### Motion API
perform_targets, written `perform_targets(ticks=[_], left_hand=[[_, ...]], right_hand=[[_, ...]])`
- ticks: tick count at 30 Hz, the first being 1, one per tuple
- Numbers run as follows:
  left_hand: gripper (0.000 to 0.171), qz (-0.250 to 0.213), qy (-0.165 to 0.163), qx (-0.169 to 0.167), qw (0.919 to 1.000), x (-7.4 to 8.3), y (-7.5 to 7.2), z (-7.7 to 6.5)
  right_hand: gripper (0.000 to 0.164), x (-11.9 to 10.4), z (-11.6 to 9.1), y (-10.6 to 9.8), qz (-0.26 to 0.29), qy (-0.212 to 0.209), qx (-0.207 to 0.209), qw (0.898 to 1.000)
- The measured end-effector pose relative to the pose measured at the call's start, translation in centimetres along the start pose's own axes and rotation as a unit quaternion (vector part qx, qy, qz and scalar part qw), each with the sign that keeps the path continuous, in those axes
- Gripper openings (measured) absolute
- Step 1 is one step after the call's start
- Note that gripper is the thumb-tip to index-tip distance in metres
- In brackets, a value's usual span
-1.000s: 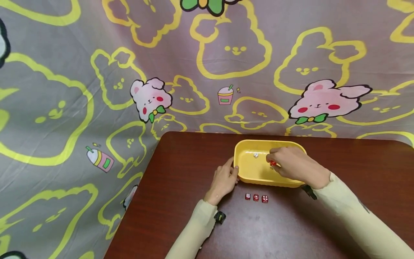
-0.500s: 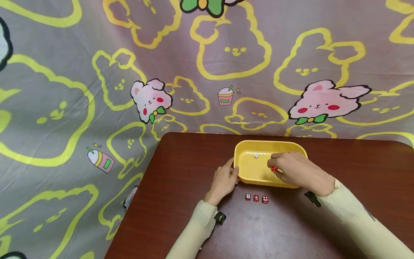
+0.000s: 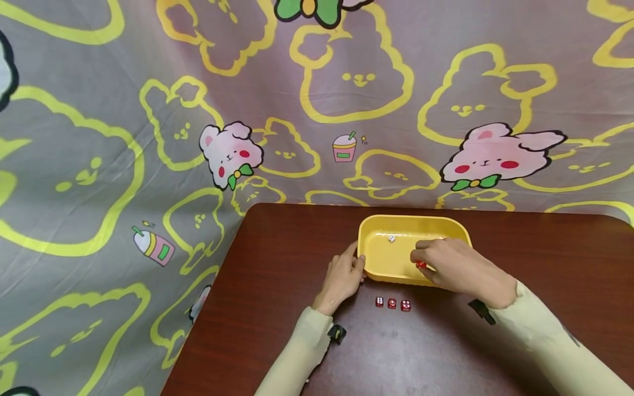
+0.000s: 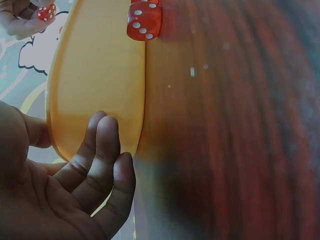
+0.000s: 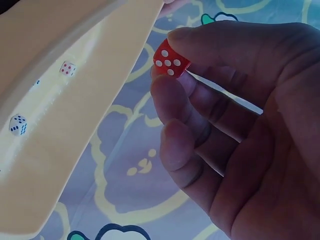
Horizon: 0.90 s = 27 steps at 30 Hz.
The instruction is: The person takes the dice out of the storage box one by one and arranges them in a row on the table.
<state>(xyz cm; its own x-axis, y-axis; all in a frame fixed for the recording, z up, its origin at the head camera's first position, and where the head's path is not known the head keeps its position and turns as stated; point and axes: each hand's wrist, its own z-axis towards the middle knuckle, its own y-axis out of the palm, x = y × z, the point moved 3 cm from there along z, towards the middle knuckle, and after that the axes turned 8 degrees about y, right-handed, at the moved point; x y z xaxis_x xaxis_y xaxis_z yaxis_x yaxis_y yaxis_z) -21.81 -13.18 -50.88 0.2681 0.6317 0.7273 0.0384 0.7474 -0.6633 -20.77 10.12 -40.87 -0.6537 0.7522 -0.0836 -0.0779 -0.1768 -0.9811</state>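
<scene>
Red and glossy, a die (image 5: 169, 59) with its five-pip face showing is pinched by the right grip (image 3: 448, 267), thumb and fingertips clamped together on it. It is held over the near side of a yellow tray (image 3: 386, 258). Leftward from that grip, white dice (image 5: 18, 125) with red or blue pips are seen inside the tray. Farther left, the tray's end is touched by the left grip (image 3: 342, 275), its thumb and fingers apart and loosely bent.

On the person's side of the right grip, three more red dice (image 3: 392, 303) are lined up on the wood-grained bench (image 3: 277, 297), just outside the tray.

The work is judged to be partly done: three red dice are already set in a row, the fourth is not yet put down, and the white ones are left in the tray. Four red dice and one tray are counted; two white dice are plainly shown, and whether a dotted patch beside them is a third cannot be told.
</scene>
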Motion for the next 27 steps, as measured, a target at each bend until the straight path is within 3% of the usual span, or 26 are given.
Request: perform_targets(ticks=[8, 17, 27], left_hand=[[0.049, 0.000, -0.006, -0.001, 1.0000, -0.1, 0.0, -0.1], [0.051, 0.002, -0.008, -0.004, 1.0000, 0.0, -0.1, -0.2], [0.051, 0.002, -0.003, -0.004, 1.0000, 0.1, -0.1, -0.1]], right_hand=[[0.025, -0.3, -0.6, 0.4, 0.015, 0.000, -0.012, 1.000], [0.032, -0.7, -1.3, 1.0, 0.002, -0.037, 0.034, 0.999], [0.027, -1.1, -1.8, 1.3, 0.040, -0.027, -0.002, 0.999]])
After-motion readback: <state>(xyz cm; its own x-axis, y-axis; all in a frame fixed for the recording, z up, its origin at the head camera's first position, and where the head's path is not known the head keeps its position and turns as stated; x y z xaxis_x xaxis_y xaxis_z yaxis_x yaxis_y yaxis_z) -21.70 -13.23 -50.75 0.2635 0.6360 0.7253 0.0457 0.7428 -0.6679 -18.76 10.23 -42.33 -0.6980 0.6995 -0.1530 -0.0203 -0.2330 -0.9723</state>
